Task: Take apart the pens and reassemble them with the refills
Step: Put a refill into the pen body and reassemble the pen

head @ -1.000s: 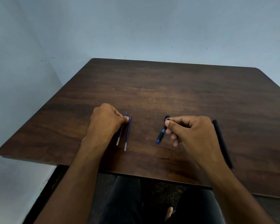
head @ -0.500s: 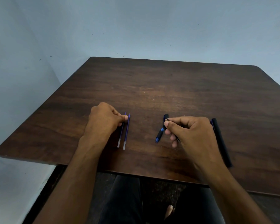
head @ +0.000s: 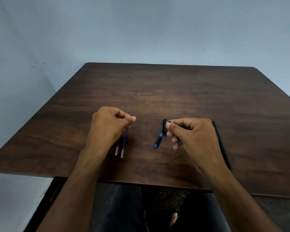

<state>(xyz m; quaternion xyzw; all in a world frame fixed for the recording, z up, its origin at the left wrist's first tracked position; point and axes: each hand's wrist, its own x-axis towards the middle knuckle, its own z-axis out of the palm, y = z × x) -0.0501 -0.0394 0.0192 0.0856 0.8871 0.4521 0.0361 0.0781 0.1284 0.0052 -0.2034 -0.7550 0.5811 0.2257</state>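
Dark table (head: 191, 91): L hand (head: 109, 126) pinches refills (head: 122, 144); R hand (head: 192, 138) grips pen piece (head: 164, 125).

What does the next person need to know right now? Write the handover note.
Left hand: fingers curled over the far ends of the two blue refills, which lie side by side on the wooden table; whether it pinches them is hidden.
Right hand: thumb and fingers on the black cap end of the short black-and-blue pen piece, which lies between the hands; a thin dark part sticks out under the fingers.
A long black pen barrel lies right of the right hand, untouched.
Done: refills are out and laid down. Left: put the refills into the pens and close them.
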